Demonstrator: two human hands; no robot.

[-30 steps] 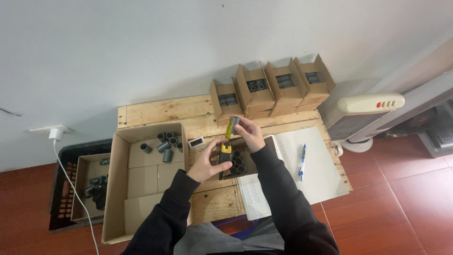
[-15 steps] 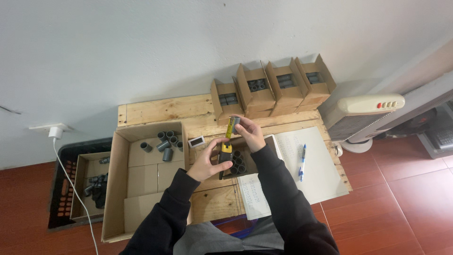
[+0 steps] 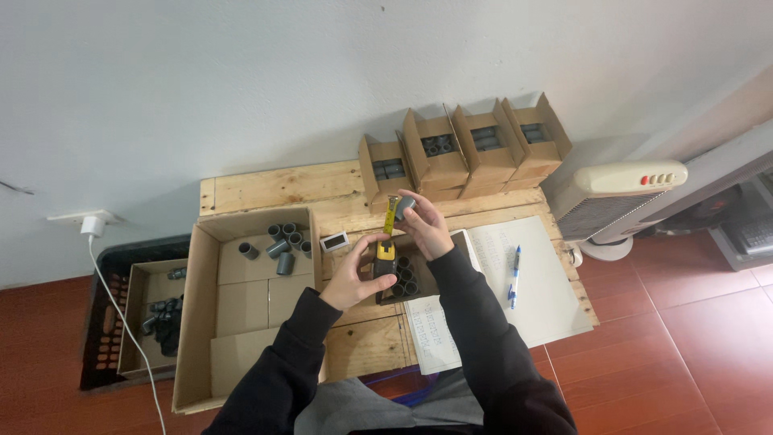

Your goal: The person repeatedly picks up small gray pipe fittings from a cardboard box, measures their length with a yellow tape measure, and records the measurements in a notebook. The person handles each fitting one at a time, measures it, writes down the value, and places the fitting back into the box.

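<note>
My left hand (image 3: 355, 274) grips the yellow and black case of a tape measure (image 3: 385, 254). Its yellow blade runs up to my right hand (image 3: 424, 227), which holds a short grey pipe piece (image 3: 404, 205) against the blade's end. Both hands hover above a small dark box (image 3: 405, 279) filled with several grey pipe pieces, on the wooden pallet table (image 3: 282, 187).
A large open cardboard box (image 3: 241, 298) with several grey pipe pieces lies at left. Several small cardboard boxes (image 3: 465, 149) with pipe pieces line the wall. An open notebook (image 3: 539, 282) with a blue pen (image 3: 513, 276) sits at right. A white heater (image 3: 616, 193) stands beside the table.
</note>
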